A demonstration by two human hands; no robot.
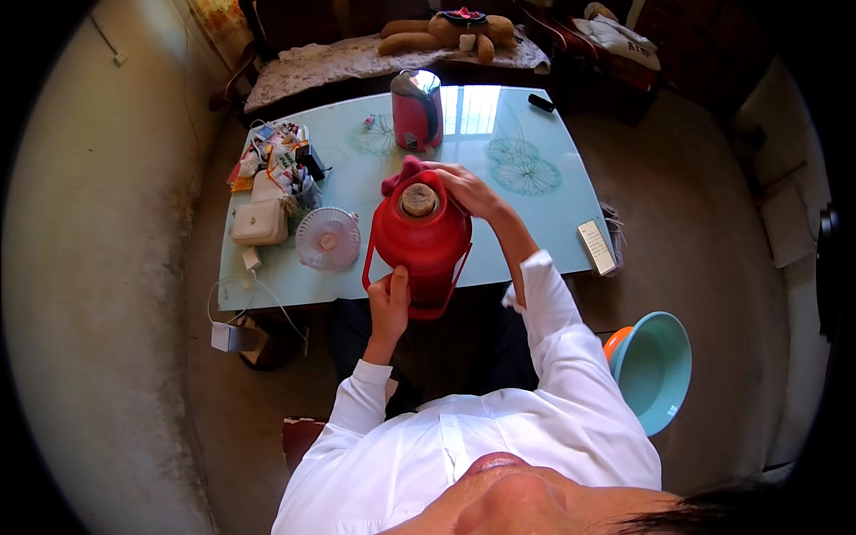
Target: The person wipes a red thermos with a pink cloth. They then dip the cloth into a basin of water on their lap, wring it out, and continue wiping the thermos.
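Note:
A red thermos flask (421,234) with a cork stopper (419,200) in its mouth is held up at the near edge of the glass-topped table (535,227). My left hand (390,304) grips the flask low on its near side, thumb up along the red body. On the far right side of the flask's top lies my right hand (465,187), fingers on a dark pink cloth (404,175) pressed against the rim. The flask's red handle hangs down at its near side. Beyond it stands a red electric kettle (416,110) with a shiny lid.
On the table's left are a small white fan (328,239), a cream bag (260,222) and a cluttered pile of small items (277,157). A phone (596,247) lies at the right edge, a black object (541,103) at the far right corner. A turquoise basin (652,374) is at my right.

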